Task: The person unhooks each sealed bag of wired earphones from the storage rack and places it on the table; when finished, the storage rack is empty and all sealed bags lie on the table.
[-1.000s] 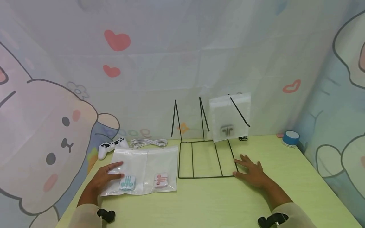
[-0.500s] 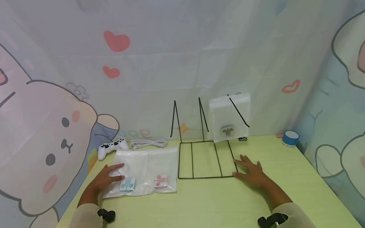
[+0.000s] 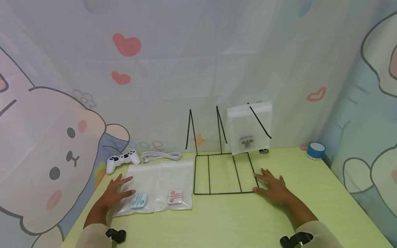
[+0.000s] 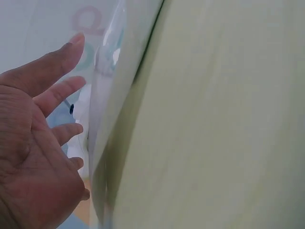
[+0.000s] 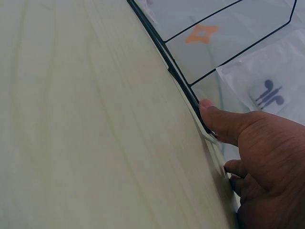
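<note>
In the head view my left hand [image 3: 113, 193] is spread over the left edge of a clear zip bag [image 3: 144, 177], which holds an earphone case with teal earphones [image 3: 138, 200]. Its fingers look straight and hold nothing in the left wrist view. Overlapping that bag on the right is another zip bag [image 3: 181, 175] with a pink earphone case [image 3: 175, 196]. A black wire display rack [image 3: 210, 179] stands in the middle. My right hand [image 3: 274, 187] touches the right side of its base, thumb at the front corner and fingers extended. From the rack's right hook hangs a bag with black earphones [image 3: 247, 142].
Behind the bags lie a white game controller [image 3: 123, 159] and a coiled white cable [image 3: 161, 156]. A blue-and-white round container [image 3: 316, 151] stands at the back right, near a small pink item [image 3: 304, 147]. A printed cloth backdrop [image 3: 186, 69] rises behind the table.
The left bag's left edge has shifted slightly right and toward me. My left hand's fingers have fanned out more over it. The right hand and the rack stay in place.
</note>
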